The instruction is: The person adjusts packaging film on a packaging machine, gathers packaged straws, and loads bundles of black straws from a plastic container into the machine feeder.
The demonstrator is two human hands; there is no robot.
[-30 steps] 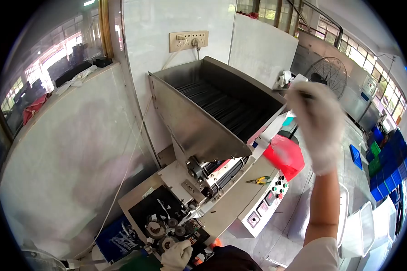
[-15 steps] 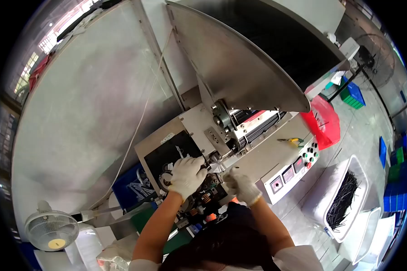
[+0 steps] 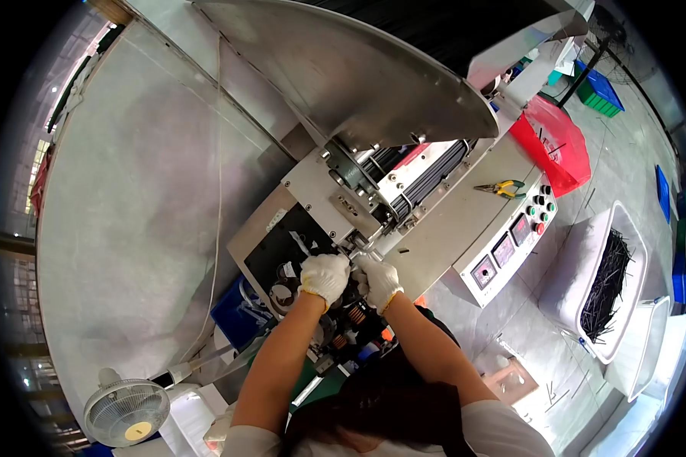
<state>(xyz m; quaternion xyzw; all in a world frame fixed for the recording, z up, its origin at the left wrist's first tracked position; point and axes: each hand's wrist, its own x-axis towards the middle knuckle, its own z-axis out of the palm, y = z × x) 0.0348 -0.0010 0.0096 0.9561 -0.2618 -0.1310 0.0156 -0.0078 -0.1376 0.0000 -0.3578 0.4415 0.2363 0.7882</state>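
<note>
Over at the far left, a small fan (image 3: 127, 413) stands low, beside the person's arm. It is likely there to blow cool air on them. Next comes a blue bin (image 3: 240, 308), tucked just beside the metal machine (image 3: 297, 186), maybe so that bits can be dropped in without a long reach.

Then comes the left hand (image 3: 325, 276), in a white glove. Its fingers are curled in, but the glove hides the tips, so I cannot tell what it has hold of, if anything. Above both hands is a big metal hopper (image 3: 343, 68), dark inside. It seems to sit high and slope so that things can slide down.

A small shiny part (image 3: 360, 250) of the machine is right by the fingers, between the two hands. The right hand (image 3: 379, 282), gloved too, is bent close beside the left one. I cannot tell if it grips anything. The hands look close together to work on one small spot.

Farther right, pliers (image 3: 500, 188) lie on the machine's flat top, near enough to grab. Below them, knobs and buttons (image 3: 540, 207) face the person, likely for easy pressing. Last, a white tub (image 3: 564, 278) on the floor keeps thin black sticks (image 3: 606, 286) together.
</note>
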